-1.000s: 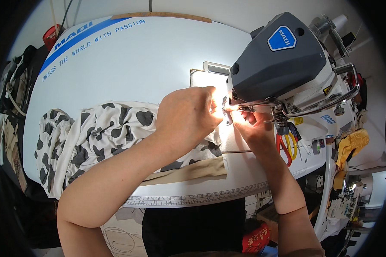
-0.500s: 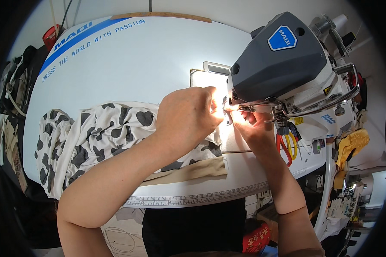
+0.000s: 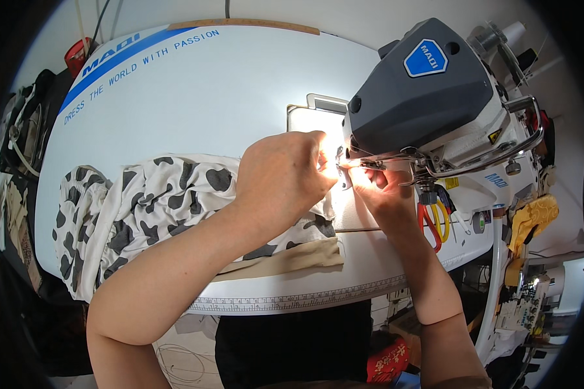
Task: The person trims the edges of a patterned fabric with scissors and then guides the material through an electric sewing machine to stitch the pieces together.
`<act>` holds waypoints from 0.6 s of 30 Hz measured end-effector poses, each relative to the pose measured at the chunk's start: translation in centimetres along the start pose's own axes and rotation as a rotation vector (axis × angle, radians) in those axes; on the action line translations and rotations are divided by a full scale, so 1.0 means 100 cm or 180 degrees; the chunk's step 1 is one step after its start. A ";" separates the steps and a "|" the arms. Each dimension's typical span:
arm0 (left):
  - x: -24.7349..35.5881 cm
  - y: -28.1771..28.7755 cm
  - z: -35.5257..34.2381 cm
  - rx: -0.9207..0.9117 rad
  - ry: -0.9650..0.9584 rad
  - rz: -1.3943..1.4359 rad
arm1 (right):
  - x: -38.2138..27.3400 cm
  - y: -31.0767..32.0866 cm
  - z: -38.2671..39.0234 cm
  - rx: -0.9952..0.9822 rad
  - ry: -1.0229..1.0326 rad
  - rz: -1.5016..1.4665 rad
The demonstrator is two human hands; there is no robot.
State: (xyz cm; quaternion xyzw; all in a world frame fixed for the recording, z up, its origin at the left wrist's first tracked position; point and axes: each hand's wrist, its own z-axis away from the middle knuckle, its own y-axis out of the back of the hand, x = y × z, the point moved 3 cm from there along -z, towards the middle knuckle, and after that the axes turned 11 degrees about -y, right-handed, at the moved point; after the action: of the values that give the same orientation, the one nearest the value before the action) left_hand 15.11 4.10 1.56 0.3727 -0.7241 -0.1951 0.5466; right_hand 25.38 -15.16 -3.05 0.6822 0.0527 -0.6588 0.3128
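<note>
Under the head of a grey and white sewing machine, my two hands meet in the bright lamp light at the needle area. My left hand is closed, its thumb and fingers pinched left of the needle. From the right, my right hand reaches in with curled fingers, its fingertips almost touching those of the left. Whatever they pinch is too small and glare-washed to make out. Beneath my left forearm lies white fabric with black patches, bunched on the table, with a beige strip along its near edge.
The white sewing table has a ruler strip along its front edge. Red and yellow-handled tools lie right of my right wrist. A metal thread guard juts out at the machine's right. Dark cloth hangs at far left.
</note>
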 end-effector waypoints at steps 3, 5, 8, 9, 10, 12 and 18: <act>-0.001 0.001 0.001 -0.0008 0.0000 -0.0044 | -0.012 -0.004 0.003 -0.0104 0.0498 0.1513; -0.001 0.002 0.001 -0.0011 -0.0005 -0.0052 | -0.022 -0.011 0.006 -0.0238 0.1000 0.2926; 0.001 0.001 -0.001 -0.0035 -0.0010 -0.0041 | -0.012 -0.001 0.002 -0.0276 0.0780 0.3035; 0.001 0.001 -0.001 -0.0041 0.0016 -0.0041 | -0.009 0.000 0.001 -0.0282 0.0556 0.2730; 0.000 0.001 0.000 -0.0040 0.0020 -0.0046 | -0.006 0.002 -0.001 -0.0271 0.0343 0.2418; 0.000 0.001 0.000 0.0012 0.0011 -0.0043 | -0.010 -0.004 0.002 -0.0208 0.0293 0.1452; 0.001 0.001 0.000 0.0015 0.0010 -0.0024 | -0.019 -0.012 0.007 -0.0145 0.0275 -0.0129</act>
State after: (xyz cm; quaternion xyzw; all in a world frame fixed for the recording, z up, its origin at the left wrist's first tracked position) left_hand 15.04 4.10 1.70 0.3770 -0.7223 -0.1949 0.5461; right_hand 23.95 -13.94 -1.66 0.7014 0.0949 -0.6336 0.3123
